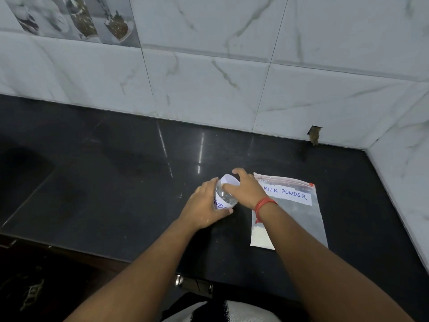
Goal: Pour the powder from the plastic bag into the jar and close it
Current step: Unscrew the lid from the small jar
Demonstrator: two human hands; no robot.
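- Dark polished counter (116, 173) runs along a wall of white marbled tiles (209, 77); one tile edge near the right corner shows a chipped hole (314, 134).
- Jar (224, 196), clear plastic with a handwritten paper label, stands on the counter near its middle, between both hands.
- Left hand (204, 210) is wrapped around the jar body from the left, with the thumb across the label; it holds the jar steady.
- Right hand (243, 189) is closed over the white lid (229, 180) from above and the right, fingers curled around its rim. A red thread band (264, 203) sits on that wrist.
- Whether the lid is being loosened or tightened cannot be told from this view.
- Plastic bag (294, 212) marked "MILK POWDER" lies flat on the counter just right of the jar, partly under the right forearm. Its zip strip at the far edge appears shut.
- White powder (261, 237) sits gathered in the near left corner of the bag.
- Jar interior looks clear above the label; the contents below are hidden by the label and hand.
- Judgement: the task appears to be at an early stage, with the powder in the bag and the bag untouched. Opening the jar appears to be the step in hand.
- Outstanding: lid off, bag opened, powder poured, lid refitted.
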